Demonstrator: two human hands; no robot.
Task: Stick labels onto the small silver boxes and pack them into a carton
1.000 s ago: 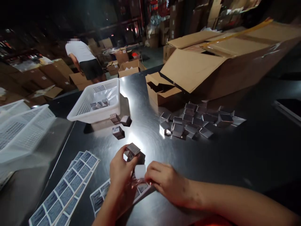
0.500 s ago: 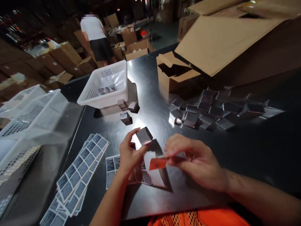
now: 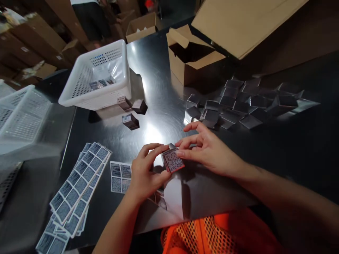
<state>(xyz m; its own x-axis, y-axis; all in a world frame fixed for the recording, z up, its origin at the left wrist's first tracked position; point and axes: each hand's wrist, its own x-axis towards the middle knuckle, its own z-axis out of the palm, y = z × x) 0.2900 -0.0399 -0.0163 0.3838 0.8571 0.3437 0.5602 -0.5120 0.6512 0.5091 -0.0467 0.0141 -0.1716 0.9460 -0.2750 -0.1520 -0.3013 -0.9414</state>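
Grey speckled square label point(image 3: 176, 161); left hand point(image 3: 145, 171) tight on box point(image 3: 165, 160); right hand point(image 3: 209, 151) half-curled against label

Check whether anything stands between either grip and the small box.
Nothing visible stands between the left grip and the small box, which it holds directly. For the right grip, a patterned square against the box's face appears to lie between.

A white perforated plastic basket point(image 3: 112, 98) sits on a dark, glossy metal table point(image 3: 161, 95), near a small open brown cardboard box point(image 3: 177, 68) and a large brown cardboard carton point(image 3: 246, 26). Behind, a person in a white top and dark shorts point(image 3: 88, 21) stands among tall brown cardboard cartons point(image 3: 39, 31); more white plastic baskets point(image 3: 31, 120) line the left.
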